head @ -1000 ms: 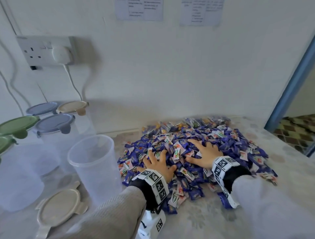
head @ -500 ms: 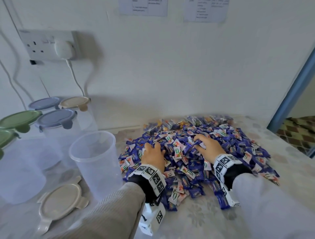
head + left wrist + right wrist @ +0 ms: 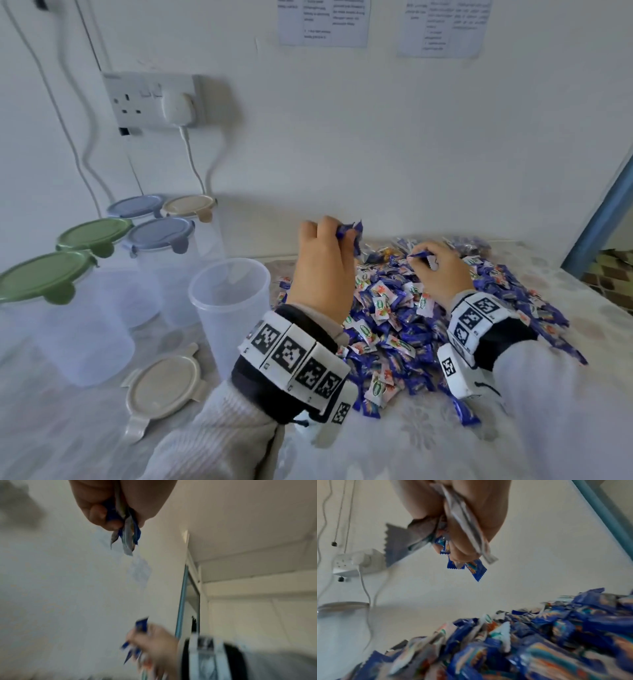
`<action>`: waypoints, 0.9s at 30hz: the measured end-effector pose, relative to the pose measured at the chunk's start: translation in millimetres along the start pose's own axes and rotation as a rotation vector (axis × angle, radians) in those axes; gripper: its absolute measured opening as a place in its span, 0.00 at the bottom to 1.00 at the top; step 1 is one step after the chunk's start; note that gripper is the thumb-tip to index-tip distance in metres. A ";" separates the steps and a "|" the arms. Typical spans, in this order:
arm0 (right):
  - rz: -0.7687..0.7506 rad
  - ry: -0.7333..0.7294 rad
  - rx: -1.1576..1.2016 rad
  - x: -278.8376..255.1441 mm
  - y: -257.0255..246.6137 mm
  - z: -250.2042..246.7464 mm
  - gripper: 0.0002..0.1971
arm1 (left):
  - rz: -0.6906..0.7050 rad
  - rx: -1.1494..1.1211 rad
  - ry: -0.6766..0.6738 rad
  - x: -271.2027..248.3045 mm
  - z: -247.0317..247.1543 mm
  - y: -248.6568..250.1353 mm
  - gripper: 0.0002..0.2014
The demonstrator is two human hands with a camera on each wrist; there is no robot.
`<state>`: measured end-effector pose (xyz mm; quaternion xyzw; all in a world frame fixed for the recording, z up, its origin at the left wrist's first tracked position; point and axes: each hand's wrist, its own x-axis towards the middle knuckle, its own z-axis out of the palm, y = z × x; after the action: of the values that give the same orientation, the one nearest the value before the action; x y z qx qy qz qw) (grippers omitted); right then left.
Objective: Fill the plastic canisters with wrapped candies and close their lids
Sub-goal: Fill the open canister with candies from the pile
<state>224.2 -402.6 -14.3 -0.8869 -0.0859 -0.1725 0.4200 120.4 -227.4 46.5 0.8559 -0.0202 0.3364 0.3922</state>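
Observation:
A heap of blue and white wrapped candies [image 3: 411, 318] covers the table's right half. My left hand [image 3: 329, 260] is raised above the heap's left edge and grips a fistful of candies [image 3: 126, 534], their wrapper ends sticking out of the fist. My right hand [image 3: 438, 270] is just above the heap and holds a bunch of candies [image 3: 464, 561] in curled fingers. An open clear canister [image 3: 229, 308] stands left of the left hand, with nothing visible inside. Its beige lid [image 3: 162, 390] lies flat in front of it.
Several lidded clear canisters stand at the left, with green [image 3: 44, 277], blue [image 3: 161, 233] and beige [image 3: 188, 205] lids. A wall socket [image 3: 154, 99] with a plugged charger and hanging cables is above them. A blue door frame [image 3: 603, 205] borders the right.
Both hands closed on candies in the heap and lifted. The left hand rose well above the pile with its fistful; the right came up only slightly.

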 end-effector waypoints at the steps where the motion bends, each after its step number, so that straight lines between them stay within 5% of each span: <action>1: -0.013 0.010 0.011 -0.7 -4.8 1.3 0.03 | 0.051 -0.007 0.060 1.5 -17.4 7.5 0.10; 8: -0.035 -0.044 0.039 -9.7 -23.5 15.1 0.03 | 0.166 0.217 0.148 7.1 -107.9 -12.3 0.08; 18: -0.020 -0.133 0.027 -22.0 -39.3 23.4 0.03 | -0.088 0.595 -0.443 28.5 -113.9 -81.8 0.14; 27: -0.075 -0.178 0.097 -25.7 -53.2 28.1 0.02 | 0.035 0.302 -0.272 15.9 -106.9 -98.2 0.09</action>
<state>191.2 -347.4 -2.5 -0.8734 -0.1641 -0.1044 0.4464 102.2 -82.7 41.1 0.9421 -0.0372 0.2238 0.2469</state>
